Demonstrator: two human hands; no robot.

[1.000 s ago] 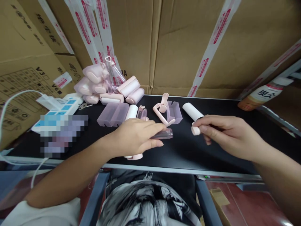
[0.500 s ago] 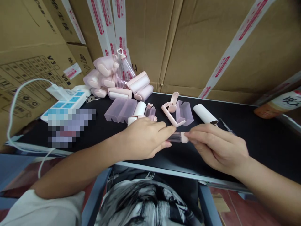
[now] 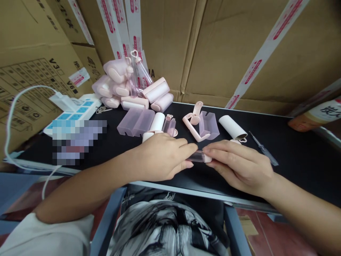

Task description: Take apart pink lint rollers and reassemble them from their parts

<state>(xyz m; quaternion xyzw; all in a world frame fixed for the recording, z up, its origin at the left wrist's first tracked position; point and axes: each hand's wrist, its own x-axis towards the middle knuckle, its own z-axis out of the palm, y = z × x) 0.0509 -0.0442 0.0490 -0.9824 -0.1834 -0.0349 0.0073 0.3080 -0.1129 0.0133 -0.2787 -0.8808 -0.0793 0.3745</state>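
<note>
In the head view, the clear tube [image 3: 197, 156] lies sideways above the near part of the black table [image 3: 298, 170], between the two hands. Its left part runs in under the left hand [image 3: 160, 156], held narrowly between thumb and fingers; the middle of the tube shows bare. At its right end sits a pale pink cap [image 3: 207, 158], pinched by the fingertips of the right hand [image 3: 241, 165], the fingers close together. Just to the far side lie a pink frame [image 3: 191, 127] and a lilac tray [image 3: 209, 125]. Farther right are a white roll [image 3: 232, 127] and, near it, a screwdriver [image 3: 263, 148].
</note>
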